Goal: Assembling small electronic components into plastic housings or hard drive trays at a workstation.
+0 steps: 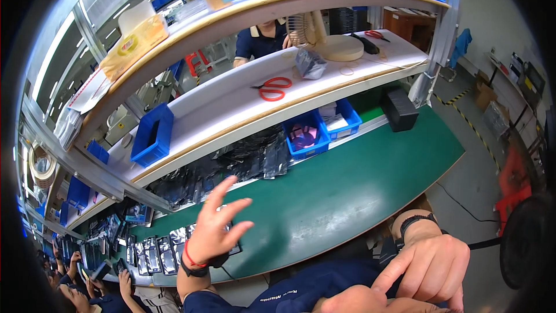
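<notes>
My left hand [215, 229] is raised over the green worktop [359, 179], its fingers spread and nothing in them. A red string and a dark band circle that wrist. Below and beside it, a row of flat black-framed pieces [167, 253] lies along the worktop's near left side; their exact kind is unclear. Near my body, past the worktop's front edge, is my right hand [428, 266]. Its index finger points inward and the others bend loosely, with no held thing visible. A dark bracelet is on the right wrist.
Dark plastic-wrapped packets [231, 159] line the worktop's back. Blue bins [307, 139] and a black block [399, 109] stand farther right. On the shelf above are red-handled scissors [272, 89], a fan [315, 29] and a blue tray [152, 134]. Other people work at far left and behind.
</notes>
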Demonstrator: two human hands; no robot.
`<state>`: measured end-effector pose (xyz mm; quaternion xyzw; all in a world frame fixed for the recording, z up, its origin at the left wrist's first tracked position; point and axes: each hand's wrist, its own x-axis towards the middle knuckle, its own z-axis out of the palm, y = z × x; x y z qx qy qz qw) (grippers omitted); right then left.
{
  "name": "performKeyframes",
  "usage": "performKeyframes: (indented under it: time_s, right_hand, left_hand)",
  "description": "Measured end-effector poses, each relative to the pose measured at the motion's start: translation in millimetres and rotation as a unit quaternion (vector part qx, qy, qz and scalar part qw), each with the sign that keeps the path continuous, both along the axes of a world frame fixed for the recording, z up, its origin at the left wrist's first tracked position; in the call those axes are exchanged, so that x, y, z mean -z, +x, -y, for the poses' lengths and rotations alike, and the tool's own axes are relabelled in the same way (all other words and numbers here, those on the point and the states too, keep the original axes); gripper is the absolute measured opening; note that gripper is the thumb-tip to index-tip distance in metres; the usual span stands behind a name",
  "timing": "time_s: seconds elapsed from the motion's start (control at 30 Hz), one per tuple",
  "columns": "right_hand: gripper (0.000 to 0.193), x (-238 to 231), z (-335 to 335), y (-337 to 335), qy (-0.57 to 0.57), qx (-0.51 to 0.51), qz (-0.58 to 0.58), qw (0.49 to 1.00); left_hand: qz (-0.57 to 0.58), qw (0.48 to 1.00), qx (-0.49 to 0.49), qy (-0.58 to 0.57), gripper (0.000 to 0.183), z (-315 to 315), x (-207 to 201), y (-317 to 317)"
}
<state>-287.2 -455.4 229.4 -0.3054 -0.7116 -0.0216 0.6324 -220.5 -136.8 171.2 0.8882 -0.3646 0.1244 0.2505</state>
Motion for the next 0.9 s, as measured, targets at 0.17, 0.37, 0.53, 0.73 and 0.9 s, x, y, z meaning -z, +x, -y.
performKeyframes:
  time_s: [0.17,0.37,0.53,0.73,0.9]
  right_hand:
    - [0.040,2.9,41.3,-7.8,0.011,0.024,0.011,1.000]
    - [0.039,7.8,77.2,-3.7,0.045,0.094,0.054,0.993]
    - [0.037,54.9,116.5,51.1,0.094,0.449,0.076,0.886]
    - [0.041,203.1,290.6,240.3,-0.140,0.955,-0.142,0.221]
    - [0.056,233.8,268.3,267.0,-0.206,0.850,-0.357,0.328]
  left_hand:
    - [-0.035,0.982,0.180,0.046,0.040,79.2,-8.8,6.4]
    - [-0.088,0.956,0.274,0.059,0.036,140.3,4.7,32.6]
    - [-0.192,0.930,0.314,0.005,0.032,153.2,24.8,56.4]
    - [-0.275,0.895,0.346,-0.057,0.029,226.6,62.0,86.6]
    - [-0.347,0.912,0.200,-0.093,0.030,293.3,122.7,136.4]
